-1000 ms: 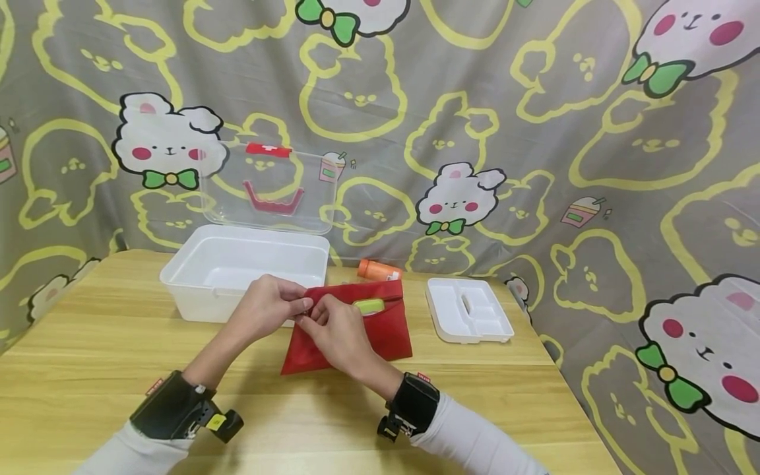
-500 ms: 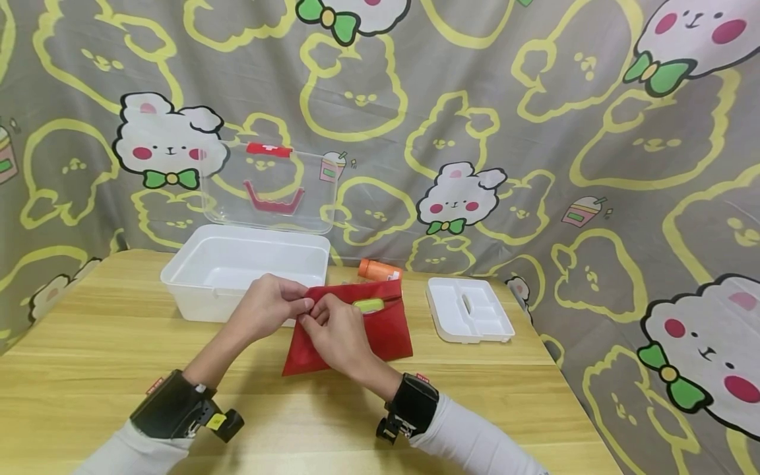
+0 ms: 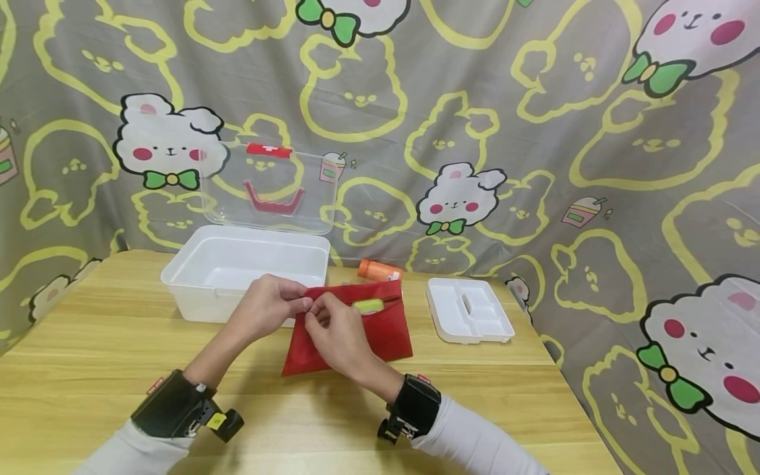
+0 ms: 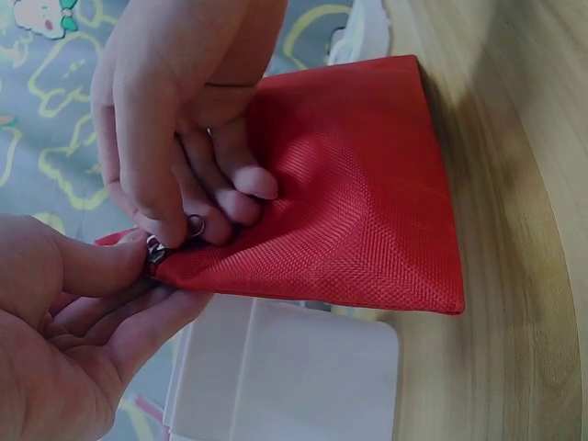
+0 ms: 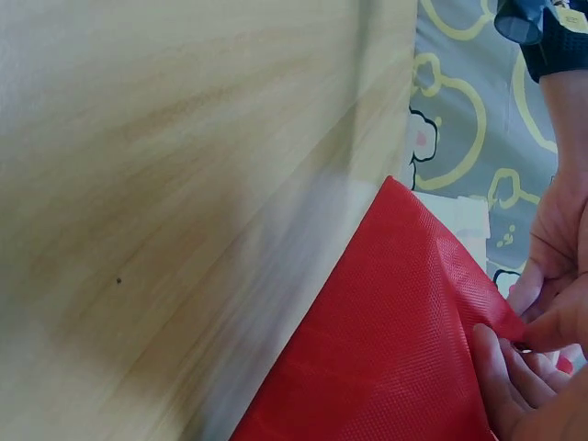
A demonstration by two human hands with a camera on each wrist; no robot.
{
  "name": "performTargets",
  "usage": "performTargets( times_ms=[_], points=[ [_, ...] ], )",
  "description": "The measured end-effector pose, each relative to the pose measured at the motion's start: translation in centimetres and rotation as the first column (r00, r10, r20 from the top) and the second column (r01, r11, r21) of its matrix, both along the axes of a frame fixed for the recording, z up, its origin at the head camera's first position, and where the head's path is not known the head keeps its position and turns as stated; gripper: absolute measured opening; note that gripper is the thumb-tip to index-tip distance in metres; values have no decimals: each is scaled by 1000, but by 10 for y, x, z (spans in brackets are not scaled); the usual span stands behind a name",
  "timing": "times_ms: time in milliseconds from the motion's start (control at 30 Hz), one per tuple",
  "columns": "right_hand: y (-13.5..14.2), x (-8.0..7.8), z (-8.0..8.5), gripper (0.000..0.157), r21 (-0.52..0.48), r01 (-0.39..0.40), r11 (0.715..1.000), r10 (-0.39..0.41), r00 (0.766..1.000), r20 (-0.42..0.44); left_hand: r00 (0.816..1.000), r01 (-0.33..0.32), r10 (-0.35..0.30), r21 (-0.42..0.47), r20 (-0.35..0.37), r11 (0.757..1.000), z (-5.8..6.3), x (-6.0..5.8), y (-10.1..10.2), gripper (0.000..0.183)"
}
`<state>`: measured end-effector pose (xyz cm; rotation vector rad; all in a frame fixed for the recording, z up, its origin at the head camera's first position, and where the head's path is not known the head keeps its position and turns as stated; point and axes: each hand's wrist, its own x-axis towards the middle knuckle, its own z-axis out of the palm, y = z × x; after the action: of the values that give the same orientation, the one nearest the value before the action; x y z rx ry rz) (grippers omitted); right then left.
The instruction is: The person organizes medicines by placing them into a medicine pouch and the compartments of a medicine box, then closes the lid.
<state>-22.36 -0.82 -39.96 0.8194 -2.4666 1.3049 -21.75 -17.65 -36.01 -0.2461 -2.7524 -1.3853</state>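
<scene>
A red zippered fabric pouch (image 3: pixel 386 330) is held up at the table's middle, its top partly unzipped. Inside the opening shows a yellow-green item (image 3: pixel 369 305). My left hand (image 3: pixel 267 307) pinches the pouch's upper left corner between thumb and fingers. Close beside it, my right hand (image 3: pixel 338 330) has thumb and forefinger at the metal zipper pull (image 4: pixel 158 250), whose ring (image 4: pixel 196 225) shows in the left wrist view. The remaining fingers of that hand curl against the pouch's front. In the right wrist view the fingertips meet at the pouch corner, the zipper mostly hidden.
Behind the left hand stands a white plastic box (image 3: pixel 196 284) with its clear lid (image 3: pixel 315 191) raised. An orange bottle (image 3: pixel 380 270) lies behind the pouch. To the right is a white divided tray (image 3: pixel 445 310). A patterned curtain (image 3: pixel 534 198) hangs along the wooden table's (image 3: pixel 505 409) back.
The right thumb and forefinger have shifted very slightly right along the zipper's left end. The left hand keeps its hold on the corner, and the pouch stays nearly in place.
</scene>
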Motion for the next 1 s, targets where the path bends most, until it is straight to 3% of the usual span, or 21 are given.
performTargets(
  times_ms=[300,533,800,1000],
  points=[
    [3,-4,0,6,-59,-40,997,41,999,14,1000,-4,4,-12,-29,1000,-3,0,-1,13],
    [8,-11,9,10,0,-48,999,48,999,-4,996,-18,16,-28,-91,999,-5,2,-1,7],
    [37,-21,14,15,78,80,994,-82,997,17,992,-88,86,-23,-97,996,-4,2,-10,12],
    [53,-26,19,12,107,89,990,-87,996,-28,984,-108,103,-31,-144,994,-3,2,-15,13]
  ],
)
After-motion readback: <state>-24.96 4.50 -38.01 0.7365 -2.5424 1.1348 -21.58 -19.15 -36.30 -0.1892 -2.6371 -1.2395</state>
